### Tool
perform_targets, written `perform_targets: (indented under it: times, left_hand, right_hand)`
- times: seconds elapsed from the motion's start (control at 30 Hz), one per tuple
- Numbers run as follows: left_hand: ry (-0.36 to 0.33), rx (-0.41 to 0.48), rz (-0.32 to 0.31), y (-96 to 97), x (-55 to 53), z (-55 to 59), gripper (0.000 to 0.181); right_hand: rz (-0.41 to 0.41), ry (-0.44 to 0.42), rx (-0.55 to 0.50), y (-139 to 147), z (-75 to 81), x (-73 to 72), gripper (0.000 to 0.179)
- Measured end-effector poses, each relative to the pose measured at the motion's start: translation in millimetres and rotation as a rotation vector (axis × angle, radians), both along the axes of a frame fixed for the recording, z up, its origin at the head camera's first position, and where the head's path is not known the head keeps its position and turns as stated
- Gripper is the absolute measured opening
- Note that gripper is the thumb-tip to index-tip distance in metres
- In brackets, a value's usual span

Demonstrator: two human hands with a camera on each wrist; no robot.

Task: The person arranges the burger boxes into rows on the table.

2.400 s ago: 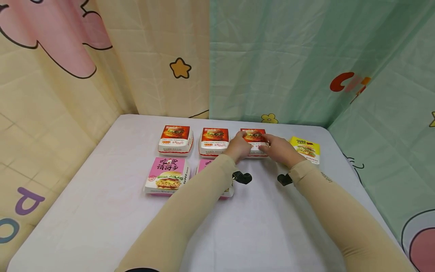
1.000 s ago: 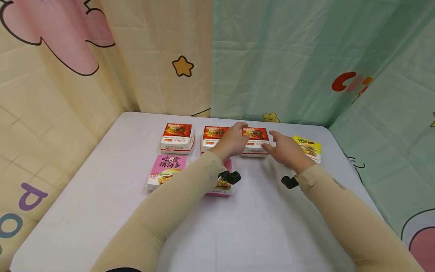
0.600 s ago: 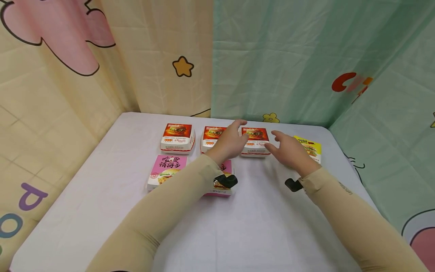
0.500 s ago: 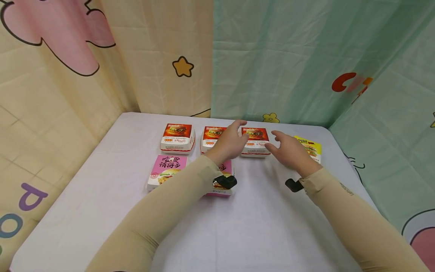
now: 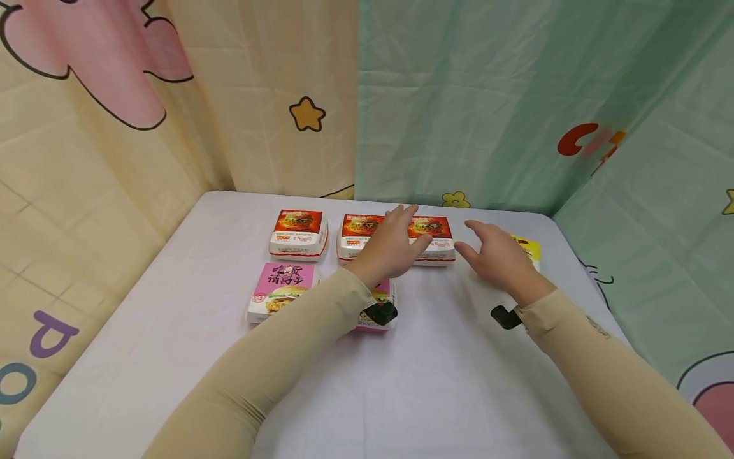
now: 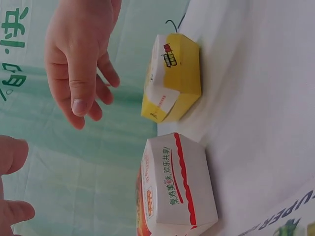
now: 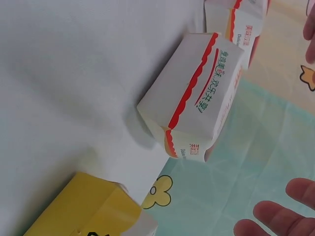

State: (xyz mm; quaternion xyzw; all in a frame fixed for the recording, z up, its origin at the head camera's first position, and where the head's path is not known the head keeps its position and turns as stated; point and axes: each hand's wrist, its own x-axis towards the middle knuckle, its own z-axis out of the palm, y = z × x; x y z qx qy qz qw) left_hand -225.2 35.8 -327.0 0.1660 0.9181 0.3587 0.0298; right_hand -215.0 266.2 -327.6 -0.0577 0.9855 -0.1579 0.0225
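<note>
My left hand (image 5: 390, 247) hovers with spread fingers over the gap between two red-and-white burger boxes, the middle one (image 5: 357, 231) and the right one (image 5: 432, 231). Fingers extended, my right hand (image 5: 497, 258) is in the air just right of that right box, partly covering the yellow burger box (image 5: 529, 247). Both hands hold nothing. The left wrist view shows the right red-and-white box (image 6: 182, 182) standing apart from the yellow box (image 6: 184, 73), with the right hand (image 6: 81, 54) raised above. In the right wrist view, fingertips (image 7: 278, 216) stay clear of the box (image 7: 197, 93).
A third red-and-white box (image 5: 298, 234) stands at the left of the back row. In front lie two pink burger boxes, the left one (image 5: 280, 290) and one (image 5: 385, 292) mostly behind the left arm. Curtains rise behind the white table (image 5: 447, 382).
Both hands let go of the right red-and-white box and lifted away. The right hand has since shifted right toward the yellow box; the left hand's fingers have spread. The boxes look unmoved.
</note>
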Motion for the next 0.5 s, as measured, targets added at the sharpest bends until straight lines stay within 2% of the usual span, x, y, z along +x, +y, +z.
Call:
perform_targets:
  times: [0.33, 0.5]
  left_hand:
    - [0.032, -0.212, 0.012, 6.7, 0.6, -1.4, 0.085]
    - [0.031, -0.253, 0.003, 12.1, 0.1, -4.0, 0.086]
  right_hand:
    - [0.013, 0.045, 0.063, 16.2, -2.3, 7.7, 0.072]
    - [0.018, 0.071, 0.112, 25.3, -5.8, 10.5, 0.073]
